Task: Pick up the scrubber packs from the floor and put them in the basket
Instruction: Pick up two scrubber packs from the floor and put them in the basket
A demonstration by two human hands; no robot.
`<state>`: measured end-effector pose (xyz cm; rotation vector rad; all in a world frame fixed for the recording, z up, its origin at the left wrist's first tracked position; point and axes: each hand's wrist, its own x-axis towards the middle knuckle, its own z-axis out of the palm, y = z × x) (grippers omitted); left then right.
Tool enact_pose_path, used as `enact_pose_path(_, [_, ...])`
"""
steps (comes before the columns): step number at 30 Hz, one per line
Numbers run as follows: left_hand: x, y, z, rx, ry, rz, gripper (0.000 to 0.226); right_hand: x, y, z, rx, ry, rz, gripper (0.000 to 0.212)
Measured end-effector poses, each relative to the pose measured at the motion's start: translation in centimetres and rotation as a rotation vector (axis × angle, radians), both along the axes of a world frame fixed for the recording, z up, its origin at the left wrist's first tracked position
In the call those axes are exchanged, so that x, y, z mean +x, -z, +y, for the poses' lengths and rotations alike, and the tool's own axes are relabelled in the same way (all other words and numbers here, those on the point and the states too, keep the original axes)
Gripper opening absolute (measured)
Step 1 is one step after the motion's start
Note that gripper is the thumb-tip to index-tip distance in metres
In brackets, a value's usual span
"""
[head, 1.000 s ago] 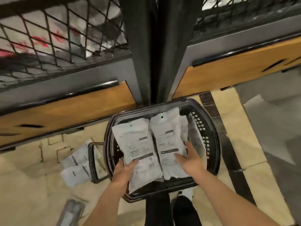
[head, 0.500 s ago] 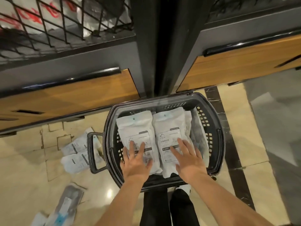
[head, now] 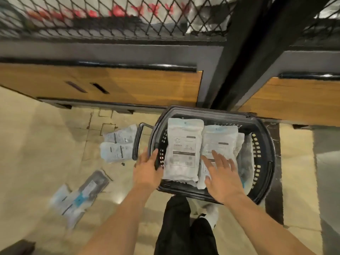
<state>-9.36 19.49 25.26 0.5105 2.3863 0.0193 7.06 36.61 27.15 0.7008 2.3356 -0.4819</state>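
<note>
A black plastic basket point(head: 265, 144) stands on the floor in front of me. Inside lie white scrubber packs: one on the left point(head: 183, 144), one on the right point(head: 219, 138), more beneath them. My left hand point(head: 147, 170) is over the basket's left rim, fingers spread, holding nothing. My right hand point(head: 222, 177) hovers flat over the lower end of the right pack, fingers apart. Two white packs point(head: 117, 146) lie on the floor left of the basket handle point(head: 137, 142). Further left and nearer me lie a dark pack point(head: 93, 184) and pale packs point(head: 68, 203).
A wooden shelf base point(head: 128, 85) with black wire mesh point(head: 110, 19) above runs across the back. A black upright post point(head: 239, 61) stands behind the basket. My dark trouser legs point(head: 184, 227) and a white shoe are below the basket. The floor is beige tile.
Both hands have let go of the packs laid in the basket. My left hand slid left onto the basket's rim. The view has swung left, showing more packs on the floor.
</note>
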Motion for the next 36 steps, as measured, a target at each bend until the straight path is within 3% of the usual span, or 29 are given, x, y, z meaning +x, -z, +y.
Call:
enact_pose_path(9, [-1.3,-2.1,-23.3,-0.18,-0.433,0.099,0.063,-5.4,-1.7,-5.4,0.141,-0.184,0.28,0.061])
enact_pose_path(16, [-4.1,-0.1,-35.3,-0.253,-0.6,0.057,0.066,-15.4,-1.9,-14.6,0.114,-0.377,0.417,0.057])
enact_pose_path(26, [-12.6,4.4,-49.0,-0.09,-0.982,-0.082,0.067,-31.3,1.9,-34.9,0.02,-0.601,0.308,0.054])
enact_pose_path(36, [-13.7,17.8,-59.9,-0.068,-1.262,-0.144,0.057,-38.7,16.8,-49.3,-0.102,-0.923,0.127,0.061])
